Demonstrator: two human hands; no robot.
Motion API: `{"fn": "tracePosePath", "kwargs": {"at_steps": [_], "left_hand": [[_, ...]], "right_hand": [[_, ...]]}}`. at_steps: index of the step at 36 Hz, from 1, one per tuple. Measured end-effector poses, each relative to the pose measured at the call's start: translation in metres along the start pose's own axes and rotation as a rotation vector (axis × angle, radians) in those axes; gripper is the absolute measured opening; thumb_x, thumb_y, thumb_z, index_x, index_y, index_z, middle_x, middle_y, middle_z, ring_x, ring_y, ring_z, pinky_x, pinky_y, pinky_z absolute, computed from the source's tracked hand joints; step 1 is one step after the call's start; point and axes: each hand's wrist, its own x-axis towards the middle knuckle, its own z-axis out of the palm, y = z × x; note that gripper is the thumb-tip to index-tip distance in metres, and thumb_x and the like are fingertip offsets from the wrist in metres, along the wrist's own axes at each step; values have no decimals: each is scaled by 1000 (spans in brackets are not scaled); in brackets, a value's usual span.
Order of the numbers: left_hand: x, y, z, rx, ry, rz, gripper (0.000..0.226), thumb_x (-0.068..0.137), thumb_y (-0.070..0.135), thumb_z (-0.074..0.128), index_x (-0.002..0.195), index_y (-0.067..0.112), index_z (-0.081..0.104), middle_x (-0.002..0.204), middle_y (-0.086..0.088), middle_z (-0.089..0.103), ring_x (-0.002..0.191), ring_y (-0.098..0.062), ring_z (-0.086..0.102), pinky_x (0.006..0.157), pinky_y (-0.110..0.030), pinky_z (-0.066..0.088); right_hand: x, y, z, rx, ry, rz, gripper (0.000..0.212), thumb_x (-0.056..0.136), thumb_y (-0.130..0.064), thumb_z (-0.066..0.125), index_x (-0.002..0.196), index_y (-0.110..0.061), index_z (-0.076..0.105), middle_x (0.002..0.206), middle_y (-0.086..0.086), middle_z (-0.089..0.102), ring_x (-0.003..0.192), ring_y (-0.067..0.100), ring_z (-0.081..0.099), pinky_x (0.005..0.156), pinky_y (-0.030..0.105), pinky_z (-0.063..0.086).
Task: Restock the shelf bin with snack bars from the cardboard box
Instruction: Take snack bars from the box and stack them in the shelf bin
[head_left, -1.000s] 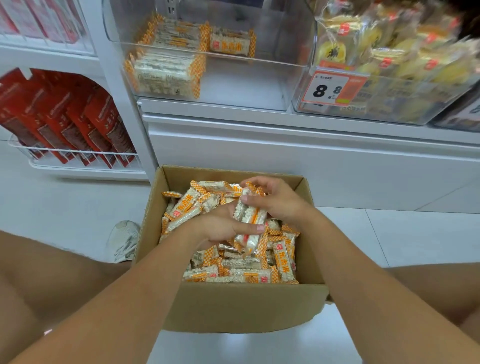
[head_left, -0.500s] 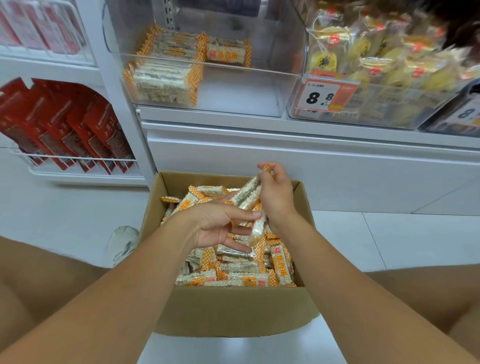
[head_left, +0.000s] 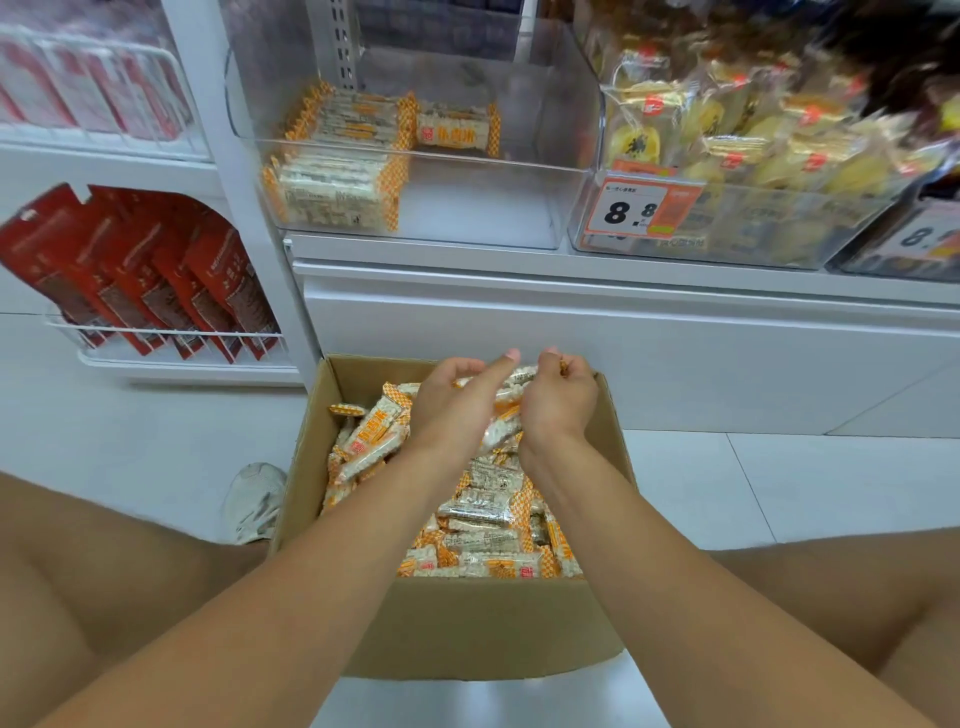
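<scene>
An open cardboard box (head_left: 457, 634) on the floor holds several orange-and-white snack bars (head_left: 483, 514). Above its far end, my left hand (head_left: 452, 400) and my right hand (head_left: 558, 400) together grip a small bundle of snack bars (head_left: 506, 410) between them, fingers curled round it. On the shelf above stands a clear plastic bin (head_left: 478, 208) with a few rows of the same bars (head_left: 332, 192) stacked at its left; its right half is bare.
A second clear bin (head_left: 737, 228) of yellow snacks with an 8.8 price tag stands to the right. Red packets (head_left: 156, 280) hang in a white wire rack at left. A white shoe (head_left: 254, 499) and my bare knees flank the box.
Both hands have risen from the box's pile toward its far end, gathering the bars between them. My left hand, open half a second ago, has closed on the bundle.
</scene>
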Motion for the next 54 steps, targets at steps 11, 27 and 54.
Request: {"fn": "tracePosePath", "kwargs": {"at_steps": [11,27,54], "left_hand": [[-3,34,-6,263,-289,338,82,60,68,77,132,40,49,121,10,53,100,3,58,75,-25,55],[39,171,-57,255,17,605,4,96,22,57,97,20,61,67,-4,56,40,-5,52,43,-22,48],[183,180,-128,1367,153,830,45,94,53,18,70,27,44,99,-2,67,92,-31,62,70,-37,37]], "right_hand": [[7,-63,3,227,64,331,28,98,-26,56,120,-9,58,110,7,63,112,32,63,90,35,52],[13,-208,1,-961,-898,-784,99,68,-57,84,151,-34,36,149,-18,43,133,-1,42,106,23,39],[199,-207,221,-1502,-586,-941,87,77,-40,83,151,-31,39,153,6,32,142,35,23,107,41,41]]}}
